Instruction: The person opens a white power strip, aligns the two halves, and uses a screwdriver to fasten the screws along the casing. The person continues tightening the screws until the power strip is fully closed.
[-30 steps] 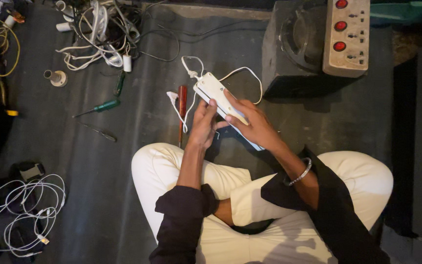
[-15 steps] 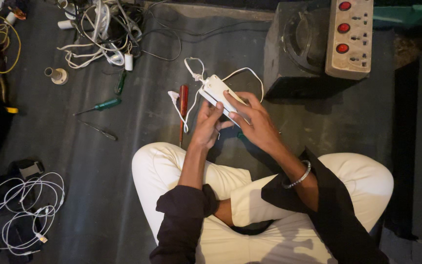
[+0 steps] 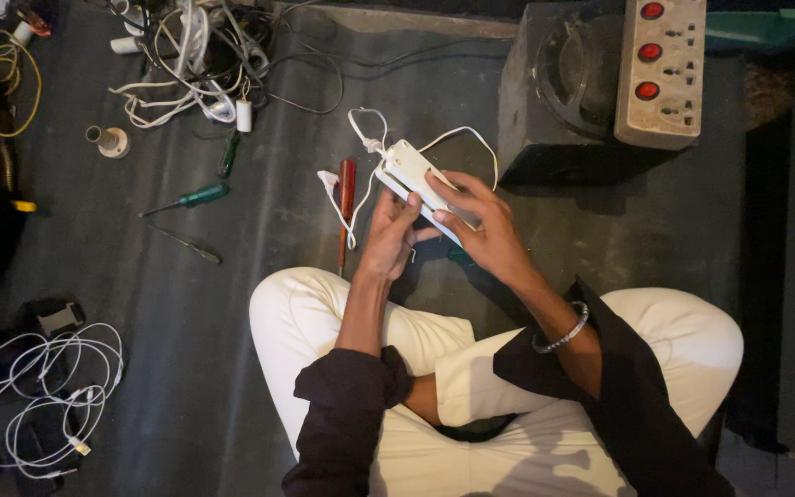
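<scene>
I sit cross-legged on a dark floor and hold a white power strip (image 3: 409,169) above my knees. My left hand (image 3: 390,236) grips its near left side, thumb pressed on the edge. My right hand (image 3: 480,225) lies over its right half, fingers spread across the top. A white cable (image 3: 361,138) runs from the strip's far end and loops onto the floor. A red-handled screwdriver (image 3: 347,191) lies on the floor just left of my left hand.
A green-handled screwdriver (image 3: 197,196) lies to the left. A tangle of white and black cables (image 3: 193,55) is at the top left. A coil of white cable (image 3: 43,391) lies lower left. A black box (image 3: 545,120) carries a beige switch board (image 3: 662,69) at the top right.
Both hands and the power strip have shifted slightly; my right fingers have spread further over the strip's top. Nothing else moved.
</scene>
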